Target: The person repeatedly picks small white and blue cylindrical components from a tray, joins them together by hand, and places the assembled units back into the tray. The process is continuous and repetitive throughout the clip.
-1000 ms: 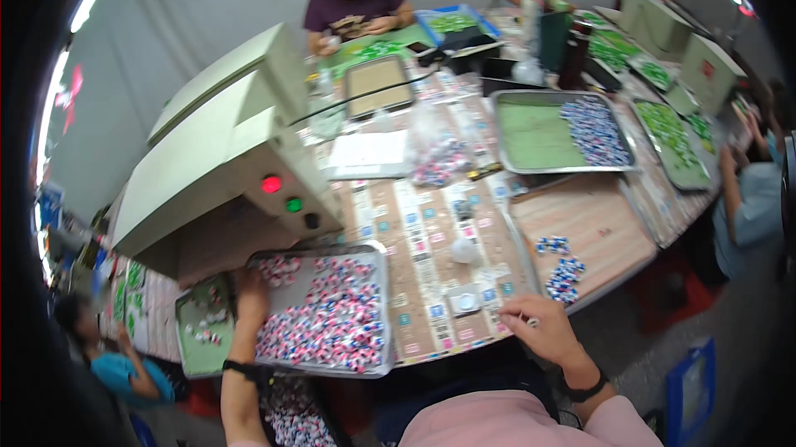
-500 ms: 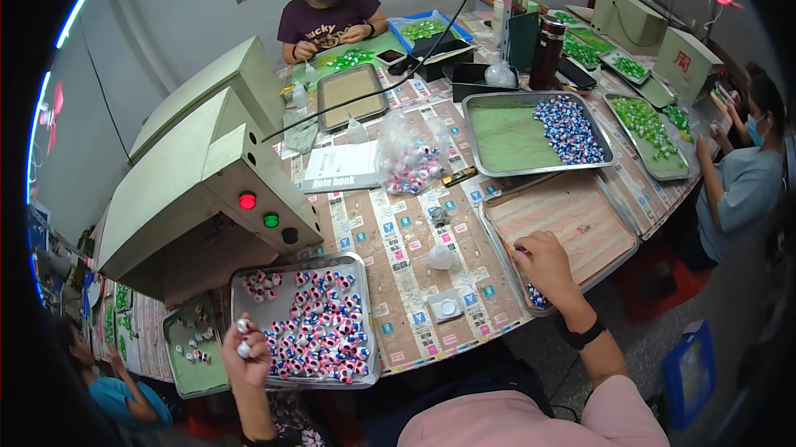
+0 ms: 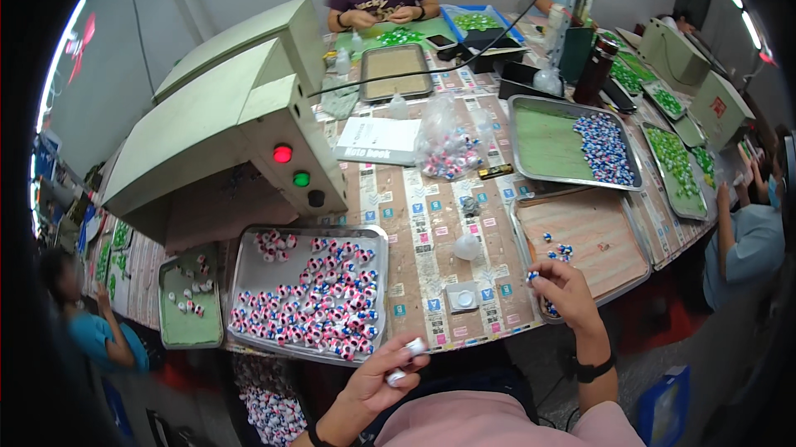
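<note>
Crowded with trays, the long work table (image 3: pixel 431 223) wears a printed paper covering, and I sit at its near edge. My left hand (image 3: pixel 377 381) is raised close to me, fingers curled, pinching small white caps (image 3: pixel 414 347) between fingertips, a second one lower at the thumb. Just beyond it lies the metal tray (image 3: pixel 249 281) heaped with red, white and blue capped pieces (image 3: pixel 323 306). My right hand (image 3: pixel 560 285) rests on the near rim of the wooden tray (image 3: pixel 597 240), pinching a small blue-and-white piece (image 3: pixel 533 276), with a few more pieces (image 3: pixel 560 252) just past it. Between my hands sits a small white square dish (image 3: pixel 463 298). Farther off stand the beige machine (image 3: pixel 224 132) with red and green lights, a bag of pieces (image 3: pixel 448 148), and a green-lined tray (image 3: pixel 572 144). Other people work at the far end.
</note>
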{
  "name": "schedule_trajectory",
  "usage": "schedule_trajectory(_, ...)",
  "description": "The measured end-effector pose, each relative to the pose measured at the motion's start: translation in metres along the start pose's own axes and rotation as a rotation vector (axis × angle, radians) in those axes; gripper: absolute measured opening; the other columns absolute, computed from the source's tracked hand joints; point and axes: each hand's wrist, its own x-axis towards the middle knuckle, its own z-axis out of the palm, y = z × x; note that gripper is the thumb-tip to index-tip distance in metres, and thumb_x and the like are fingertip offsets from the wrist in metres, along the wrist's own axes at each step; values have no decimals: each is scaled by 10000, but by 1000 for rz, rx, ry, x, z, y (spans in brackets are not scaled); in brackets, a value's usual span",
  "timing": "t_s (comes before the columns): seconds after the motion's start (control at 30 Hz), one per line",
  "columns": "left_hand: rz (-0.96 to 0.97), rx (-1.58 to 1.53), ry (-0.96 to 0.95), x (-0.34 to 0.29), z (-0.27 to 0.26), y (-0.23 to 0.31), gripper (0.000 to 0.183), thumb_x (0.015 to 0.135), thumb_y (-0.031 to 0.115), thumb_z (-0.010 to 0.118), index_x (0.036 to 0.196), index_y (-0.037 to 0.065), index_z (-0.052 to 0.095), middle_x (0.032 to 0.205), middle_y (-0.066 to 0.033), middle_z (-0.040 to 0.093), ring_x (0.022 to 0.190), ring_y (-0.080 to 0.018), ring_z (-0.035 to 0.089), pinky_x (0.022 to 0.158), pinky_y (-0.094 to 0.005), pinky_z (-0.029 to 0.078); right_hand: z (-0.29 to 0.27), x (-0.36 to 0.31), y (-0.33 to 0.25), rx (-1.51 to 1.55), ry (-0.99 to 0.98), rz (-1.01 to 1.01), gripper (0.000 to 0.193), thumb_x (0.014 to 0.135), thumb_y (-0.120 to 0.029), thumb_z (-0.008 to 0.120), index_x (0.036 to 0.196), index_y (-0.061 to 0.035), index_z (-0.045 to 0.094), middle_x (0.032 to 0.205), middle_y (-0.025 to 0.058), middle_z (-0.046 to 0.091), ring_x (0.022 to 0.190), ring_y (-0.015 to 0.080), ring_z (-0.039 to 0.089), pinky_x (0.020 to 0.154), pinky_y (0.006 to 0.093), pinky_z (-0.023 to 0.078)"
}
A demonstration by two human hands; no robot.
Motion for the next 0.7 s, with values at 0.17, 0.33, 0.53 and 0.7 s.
schedule_trajectory(0.17, 1, 72, 1, 14, 5, -11, 300, 924, 41, 580, 1222, 20, 545, 1102, -99, 594, 939, -149, 558, 558, -229, 402, 33, -18, -5, 174, -127, 118, 208, 866, 2, 643, 1071, 36, 633, 979, 77, 660, 892, 115, 643, 759, 235, 529)
schedule_trajectory(0.33, 43, 70, 52, 14, 2, -16, 274, 955, 103, 575, 1223, 60, 536, 1092, -77, 607, 959, -136, 561, 632, -243, 447, 64, -17, -4, 58, -133, 5, 183, 839, 16, 680, 1020, 38, 664, 932, 49, 639, 838, 104, 628, 699, 227, 532)
schedule_trajectory(0.53, 60, 0, -18, 8, -6, -16, 311, 963, 136, 574, 1259, 64, 509, 1098, -67, 580, 901, -134, 558, 604, -236, 447, 83, -9, -1, -435, -13, -345, 196, 789, 19, 689, 984, -3, 690, 903, 97, 640, 760, 146, 640, 605, 246, 517)
schedule_trajectory(0.7, 86, -1, 14, 5, -8, -20, 240, 977, 165, 549, 1198, 73, 529, 1119, -117, 560, 870, -163, 537, 540, -237, 410, 86, -4, 0, -611, 7, -391, 144, 770, -12, 686, 913, -19, 678, 874, 105, 646, 773, 225, 642, 628, 311, 498)
